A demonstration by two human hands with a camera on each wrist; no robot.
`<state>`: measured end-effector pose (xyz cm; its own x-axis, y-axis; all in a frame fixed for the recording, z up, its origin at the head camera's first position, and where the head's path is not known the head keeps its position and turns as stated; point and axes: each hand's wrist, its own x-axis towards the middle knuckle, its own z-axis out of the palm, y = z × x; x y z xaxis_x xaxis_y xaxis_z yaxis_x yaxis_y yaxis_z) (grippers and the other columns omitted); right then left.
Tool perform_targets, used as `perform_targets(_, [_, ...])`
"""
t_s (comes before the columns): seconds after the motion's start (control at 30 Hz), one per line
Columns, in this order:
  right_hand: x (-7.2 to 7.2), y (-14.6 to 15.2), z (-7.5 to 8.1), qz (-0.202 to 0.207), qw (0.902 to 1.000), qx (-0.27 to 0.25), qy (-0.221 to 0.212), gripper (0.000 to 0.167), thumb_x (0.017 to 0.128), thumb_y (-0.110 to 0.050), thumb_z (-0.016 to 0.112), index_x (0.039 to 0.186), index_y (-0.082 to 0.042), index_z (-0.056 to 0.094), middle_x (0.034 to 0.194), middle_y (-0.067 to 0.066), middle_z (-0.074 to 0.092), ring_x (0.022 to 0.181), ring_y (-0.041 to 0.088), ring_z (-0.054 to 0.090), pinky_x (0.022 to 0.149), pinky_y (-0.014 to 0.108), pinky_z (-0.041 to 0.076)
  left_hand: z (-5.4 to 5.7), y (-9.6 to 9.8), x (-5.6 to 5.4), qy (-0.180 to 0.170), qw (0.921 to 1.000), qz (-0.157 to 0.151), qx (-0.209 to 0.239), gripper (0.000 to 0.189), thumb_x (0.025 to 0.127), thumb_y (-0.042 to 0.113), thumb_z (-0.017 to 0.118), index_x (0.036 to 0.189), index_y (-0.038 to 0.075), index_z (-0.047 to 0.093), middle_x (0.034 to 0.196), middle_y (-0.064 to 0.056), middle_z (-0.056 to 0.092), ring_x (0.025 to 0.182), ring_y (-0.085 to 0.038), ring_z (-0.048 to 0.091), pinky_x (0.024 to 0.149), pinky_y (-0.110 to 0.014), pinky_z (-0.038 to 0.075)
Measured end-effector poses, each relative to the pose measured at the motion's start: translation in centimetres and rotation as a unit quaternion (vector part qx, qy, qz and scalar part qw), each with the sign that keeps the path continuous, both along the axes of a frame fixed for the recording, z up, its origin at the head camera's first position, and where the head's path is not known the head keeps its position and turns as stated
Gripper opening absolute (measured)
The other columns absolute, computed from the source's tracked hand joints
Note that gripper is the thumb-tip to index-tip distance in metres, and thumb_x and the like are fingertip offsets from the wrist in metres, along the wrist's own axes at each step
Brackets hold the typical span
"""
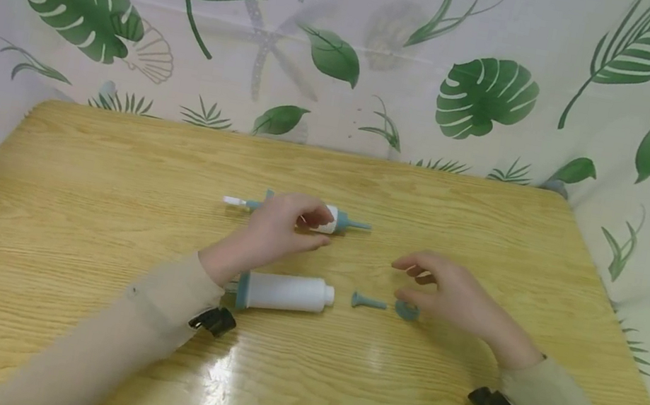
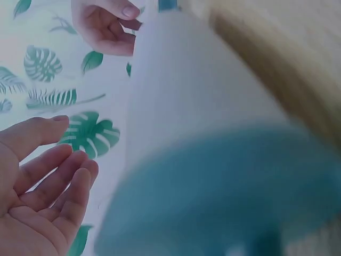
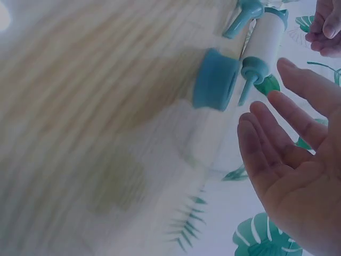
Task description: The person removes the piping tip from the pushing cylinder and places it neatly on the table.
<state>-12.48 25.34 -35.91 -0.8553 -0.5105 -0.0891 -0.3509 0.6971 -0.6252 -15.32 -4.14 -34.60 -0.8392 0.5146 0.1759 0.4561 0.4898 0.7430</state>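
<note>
My left hand (image 1: 285, 224) hovers over the farther white-and-teal syringe-like tube (image 1: 331, 221), its fingers loosely bent and holding nothing. That tube has a slim teal tip and partly hides behind the hand. Below my left wrist lies a larger white barrel (image 1: 287, 293) with a teal flange (image 2: 224, 181), large and blurred in the left wrist view. My right hand (image 1: 455, 292) is held with relaxed fingers and bare palm, close above a small teal ring (image 3: 213, 80). Between ring and barrel lies a teal funnel-shaped nozzle (image 1: 369, 302).
All the parts lie on a wood-grain table (image 1: 104, 209). A white curtain with green leaf prints (image 1: 385, 76) hangs behind the far edge and along the sides. Dark clips (image 1: 213, 321) sit at both wrists.
</note>
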Motion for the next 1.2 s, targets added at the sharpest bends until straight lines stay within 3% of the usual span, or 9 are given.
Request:
perform_targets(0.17, [-0.9,-1.3,0.2,-0.001,0.9998,-0.016,0.012,0.042,0.09,-0.021,0.069,0.127,-0.005,0.057,0.125,0.012,0.058,0.11,0.032,0.056,0.093,0.045,0.046,0.6,-1.2,-1.3,-0.022,0.9997,0.006,-0.003,0.03,0.085,0.013,0.072,0.111,-0.001,0.065,0.109,-0.014,0.065,0.095,-0.024,0.06,0.083,-0.033,0.05])
perform_targets(0.4, [-2.5,-3.2,0.7,-0.009,0.9995,-0.021,0.021,0.058,0.09,-0.024,0.069,0.141,-0.011,0.045,0.141,0.009,0.045,0.128,0.034,0.042,0.103,0.051,0.036,1.5,-1.9,-4.0,-0.072,0.9962,-0.02,-0.043,0.045,0.085,0.02,0.073,0.125,0.004,0.058,0.125,-0.009,0.059,0.112,-0.03,0.053,0.093,-0.038,0.044])
perform_targets(0.6, [-5.0,-5.2,1.1,0.003,0.9977,-0.068,0.009,0.057,0.088,-0.017,0.071,0.137,-0.003,0.046,0.138,0.012,0.048,0.127,0.031,0.043,0.105,0.044,0.035,1.5,-2.3,-5.8,-0.086,0.9929,-0.03,-0.076,0.05,0.084,0.021,0.074,0.128,0.003,0.056,0.13,-0.012,0.055,0.117,-0.032,0.05,0.097,-0.04,0.041])
perform_targets(0.7, [-6.5,-6.0,1.1,-0.003,0.9981,-0.061,-0.011,0.056,0.088,-0.018,0.071,0.136,-0.002,0.048,0.137,0.014,0.049,0.126,0.031,0.044,0.105,0.042,0.036,1.1,-2.4,-6.5,-0.098,0.9901,-0.033,-0.095,0.054,0.083,0.02,0.075,0.129,0.002,0.054,0.133,-0.015,0.053,0.12,-0.033,0.048,0.099,-0.041,0.039])
perform_targets(0.9, [-8.8,-7.2,0.1,0.005,0.9993,-0.014,-0.035,0.055,0.086,-0.015,0.073,0.132,0.001,0.049,0.134,0.017,0.051,0.122,0.032,0.047,0.103,0.044,0.037,0.5,-2.4,-7.5,-0.126,0.9826,-0.034,-0.133,0.06,0.082,0.019,0.077,0.133,0.001,0.051,0.134,-0.016,0.051,0.123,-0.034,0.044,0.101,-0.043,0.037])
perform_targets(1.2, [-10.2,-8.3,-1.2,0.009,0.9984,-0.001,-0.056,0.054,0.08,-0.014,0.078,0.127,0.0,0.055,0.127,0.013,0.057,0.118,0.028,0.052,0.098,0.04,0.043,-0.6,-2.2,-7.8,-0.107,0.9794,-0.064,-0.159,0.06,0.08,0.017,0.079,0.131,0.0,0.053,0.133,-0.012,0.054,0.12,-0.03,0.048,0.1,-0.039,0.039])
